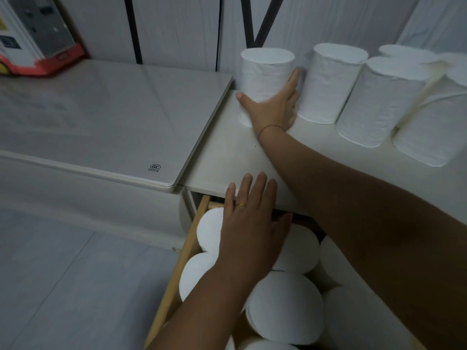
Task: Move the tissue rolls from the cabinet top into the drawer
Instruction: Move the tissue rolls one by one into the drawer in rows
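Cabinet top (227,152): right hand (271,107) around roll (265,74)

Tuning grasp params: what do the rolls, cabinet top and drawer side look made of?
Tissue rolls: soft white paper, matte, with a wrinkled, embossed-looking wrap; the right hand grips the leftmost roll.
Cabinet top: smooth off-white board, likely laminate, faint sheen.
Drawer side: pale bare-looking wood, probably unpainted.
Left hand lies flat, fingers spread, over the rolls in the drawer.
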Motion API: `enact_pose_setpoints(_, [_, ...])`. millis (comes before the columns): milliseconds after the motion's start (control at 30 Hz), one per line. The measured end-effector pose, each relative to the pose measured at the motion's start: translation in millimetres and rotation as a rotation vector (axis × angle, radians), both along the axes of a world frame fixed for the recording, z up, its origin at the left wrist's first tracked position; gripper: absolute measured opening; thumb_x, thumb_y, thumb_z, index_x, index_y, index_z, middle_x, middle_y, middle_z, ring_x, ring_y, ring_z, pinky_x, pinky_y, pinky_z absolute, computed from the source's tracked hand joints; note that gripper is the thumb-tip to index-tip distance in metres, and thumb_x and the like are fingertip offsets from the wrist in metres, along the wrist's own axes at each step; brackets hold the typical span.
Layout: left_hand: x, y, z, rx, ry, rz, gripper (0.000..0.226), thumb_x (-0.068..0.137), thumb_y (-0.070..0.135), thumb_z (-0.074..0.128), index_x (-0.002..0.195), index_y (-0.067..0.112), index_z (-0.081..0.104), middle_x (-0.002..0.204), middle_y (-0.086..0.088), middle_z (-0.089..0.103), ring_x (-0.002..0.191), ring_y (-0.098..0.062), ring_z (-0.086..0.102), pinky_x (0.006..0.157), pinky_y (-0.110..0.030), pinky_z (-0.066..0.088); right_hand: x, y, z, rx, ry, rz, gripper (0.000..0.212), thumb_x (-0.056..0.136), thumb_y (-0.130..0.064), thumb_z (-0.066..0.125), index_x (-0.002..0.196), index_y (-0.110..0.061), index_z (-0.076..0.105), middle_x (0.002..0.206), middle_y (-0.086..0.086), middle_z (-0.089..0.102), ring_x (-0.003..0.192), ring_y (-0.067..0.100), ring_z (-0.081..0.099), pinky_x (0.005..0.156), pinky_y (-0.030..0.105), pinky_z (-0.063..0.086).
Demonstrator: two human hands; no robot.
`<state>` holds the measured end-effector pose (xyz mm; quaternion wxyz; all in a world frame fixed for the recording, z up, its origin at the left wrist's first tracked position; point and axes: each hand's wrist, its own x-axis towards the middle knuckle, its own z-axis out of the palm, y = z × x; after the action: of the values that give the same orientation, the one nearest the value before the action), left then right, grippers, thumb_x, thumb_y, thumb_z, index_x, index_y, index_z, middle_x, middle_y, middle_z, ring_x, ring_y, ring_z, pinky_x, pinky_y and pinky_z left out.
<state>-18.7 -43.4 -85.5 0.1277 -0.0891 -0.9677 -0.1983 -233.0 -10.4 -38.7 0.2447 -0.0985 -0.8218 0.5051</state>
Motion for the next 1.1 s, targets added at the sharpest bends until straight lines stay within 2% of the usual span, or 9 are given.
enact_pose_setpoints(133, [0.6, 0.6, 1.1, 0.003, -0.010, 0.004, 0.060, 0.096, 0.049, 0.031, 0.149, 0.024, 0.017, 0.159, 0.002, 0.012, 0.146, -0.018, -0.002, 0.114, -0.035, -0.016, -3.6, -2.7, -1.0, 0.002, 0.028, -0.017, 0.122, 0.055, -0.055, 0.080, 0.147, -0.021, 0.008, 0.142, 0.012, 0.037, 0.128, 0.028, 0.040, 0.110, 0.049, 0.028])
enact_pose_setpoints(267, [0.8, 0.7, 2.3, 0.002, -0.017, 0.005, 0.060, 0.096, 0.049, 0.032, 0.149, 0.024, 0.017, 0.159, 0.002, 0.011, 0.146, -0.018, -0.002, 0.114, -0.036, -0.016, -5.5, -0.7, -4.0, 0.066, 0.048, -0.073, 0.110, 0.056, -0.055, 0.077, 0.142, -0.016, 0.022, 0.135, 0.010, 0.043, 0.123, 0.026, 0.044, 0.105, 0.043, 0.036])
enact_pose_setpoints(367, [1.0, 0.6, 2.5, 0.006, -0.021, 0.004, 0.060, 0.096, 0.049, 0.032, 0.149, 0.025, 0.016, 0.159, 0.003, 0.010, 0.146, -0.018, -0.003, 0.114, -0.035, -0.017, -7.2, 7.5, -7.3, 0.079, 0.057, -0.100, 0.096, 0.059, -0.050, 0.077, 0.136, -0.014, 0.032, 0.133, 0.008, 0.045, 0.122, 0.026, 0.046, 0.104, 0.040, 0.036])
enact_pose_setpoints(433, [0.6, 0.4, 2.0, 0.002, -0.025, 0.005, 0.060, 0.096, 0.049, 0.032, 0.149, 0.025, 0.016, 0.159, 0.003, 0.010, 0.146, -0.018, -0.003, 0.113, -0.034, -0.017, -7.9, 12.3, -9.2, 0.062, 0.064, -0.082, 0.092, 0.062, -0.043, 0.076, 0.137, -0.013, 0.031, 0.135, 0.008, 0.044, 0.124, 0.026, 0.044, 0.104, 0.040, 0.033])
enact_pose_setpoints(633, [0.5, 2.0, 2.1, 0.016, -0.028, 0.010, 0.059, 0.096, 0.049, 0.034, 0.148, 0.024, 0.020, 0.159, 0.002, 0.013, 0.146, -0.019, 0.000, 0.114, -0.035, -0.015, -14.9, 22.3, -5.8, 0.033, 0.037, 0.118, 0.114, 0.060, -0.048, 0.081, 0.146, -0.012, 0.014, 0.149, 0.011, 0.026, 0.137, 0.026, 0.027, 0.113, 0.038, 0.022])
enact_pose_setpoints(700, [0.9, 1.9, 2.3, 0.008, -0.030, 0.014, 0.059, 0.096, 0.049, 0.033, 0.148, 0.025, 0.019, 0.159, 0.002, 0.013, 0.146, -0.018, -0.001, 0.114, -0.035, -0.015, -20.1, 24.2, -3.2, 0.014, 0.015, 0.173, 0.116, 0.061, -0.047, 0.081, 0.146, -0.010, 0.012, 0.151, 0.011, 0.022, 0.140, 0.026, 0.023, 0.115, 0.037, 0.019])
enact_pose_setpoints(900, [1.6, 3.4, 3.0, 0.016, -0.046, 0.025, 0.060, 0.096, 0.051, 0.029, 0.149, 0.027, 0.014, 0.159, 0.005, 0.007, 0.146, -0.015, -0.007, 0.115, -0.035, -0.017, -30.4, 16.9, -5.1, -0.056, -0.003, 0.231, 0.111, 0.061, -0.045, 0.081, 0.144, -0.010, 0.016, 0.144, 0.011, 0.033, 0.131, 0.026, 0.037, 0.111, 0.040, 0.032])
enact_pose_setpoints(1100, [1.3, 4.0, 4.7, 0.017, -0.063, 0.033, 0.060, 0.097, 0.051, 0.028, 0.149, 0.027, 0.012, 0.160, 0.005, 0.006, 0.146, -0.016, -0.008, 0.116, -0.039, -0.015, -35.9, 11.4, -10.0, -0.091, 0.051, 0.210, 0.096, 0.062, -0.038, 0.082, 0.135, -0.011, 0.027, 0.135, 0.008, 0.045, 0.119, 0.022, 0.048, 0.095, 0.025, 0.038])
